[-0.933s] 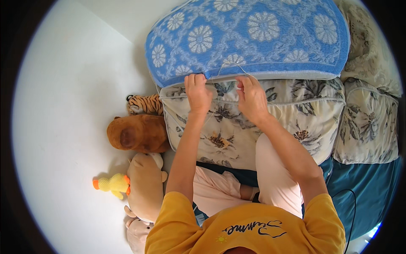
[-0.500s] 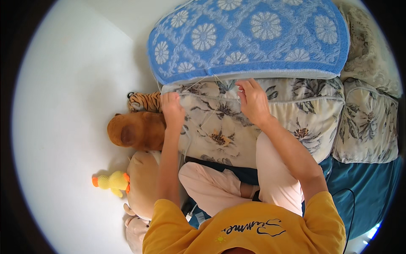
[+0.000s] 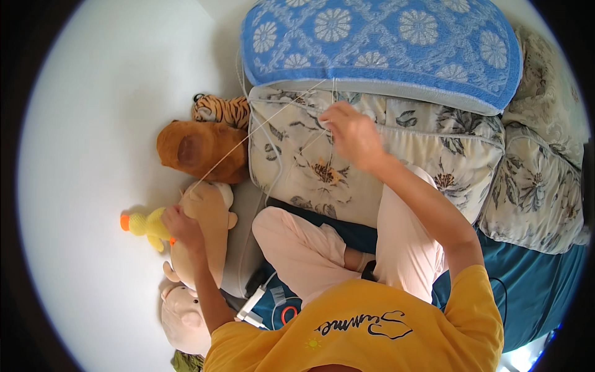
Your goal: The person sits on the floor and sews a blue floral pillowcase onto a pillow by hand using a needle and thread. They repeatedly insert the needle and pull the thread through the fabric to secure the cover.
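Note:
A blue towel (image 3: 396, 62) with white flower patterns lies over a pale padded block at the far side. From its near edge a thin white thread (image 3: 248, 136) stretches taut toward the lower left. My left hand (image 3: 184, 224) is closed on that thread, beside the yellow duck toy (image 3: 147, 227). My right hand (image 3: 354, 135) is pinched just below the towel's edge, above a flower-printed cushion (image 3: 291, 167). Another strand runs from the edge down to its fingertips, and a thin loop hangs below them. Whether a needle is there cannot be seen.
Along the white wall (image 3: 93, 155) lie a tiger-striped toy (image 3: 224, 110), a brown plush (image 3: 201, 152), a beige plush (image 3: 201, 248) and a pink plush (image 3: 185, 319). A white power strip (image 3: 251, 307) with cables lies left of my crossed legs. More patterned cushions (image 3: 527, 192) are at right.
My left hand has swung down and left from the cushion toward the duck toy, drawing the thread taut. My right hand has shifted slightly left. The whole view has shifted a little.

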The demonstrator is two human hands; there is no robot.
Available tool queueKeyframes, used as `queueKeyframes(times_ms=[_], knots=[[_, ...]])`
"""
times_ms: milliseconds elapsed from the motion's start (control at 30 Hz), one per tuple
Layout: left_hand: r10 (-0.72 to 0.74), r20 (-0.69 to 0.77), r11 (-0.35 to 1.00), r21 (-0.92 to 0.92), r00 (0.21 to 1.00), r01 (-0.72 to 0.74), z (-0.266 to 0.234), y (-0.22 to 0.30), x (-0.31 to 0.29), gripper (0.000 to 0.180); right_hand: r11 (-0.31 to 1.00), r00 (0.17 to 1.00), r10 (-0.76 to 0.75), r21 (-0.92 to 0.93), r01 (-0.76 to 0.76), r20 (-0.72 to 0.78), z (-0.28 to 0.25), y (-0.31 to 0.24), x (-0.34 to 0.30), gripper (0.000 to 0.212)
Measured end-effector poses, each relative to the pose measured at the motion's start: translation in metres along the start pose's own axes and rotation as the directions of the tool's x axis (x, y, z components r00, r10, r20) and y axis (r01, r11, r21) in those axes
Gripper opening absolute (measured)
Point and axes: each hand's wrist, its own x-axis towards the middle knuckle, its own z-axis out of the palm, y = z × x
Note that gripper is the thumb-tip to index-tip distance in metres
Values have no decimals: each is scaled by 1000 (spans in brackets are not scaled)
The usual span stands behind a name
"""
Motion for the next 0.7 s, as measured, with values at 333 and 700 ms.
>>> queueKeyframes(times_ms=[333, 700], knots=[[395, -117, 918, 20, 911, -395, -143, 23, 23, 9, 784, 934, -351, 526, 330, -62, 44, -157, 25, 21], [685, -146, 642, -341, 713, -687, -123, 157, 37, 19, 762, 982, -76, 645, -54, 171, -25, -152, -2, 16]])
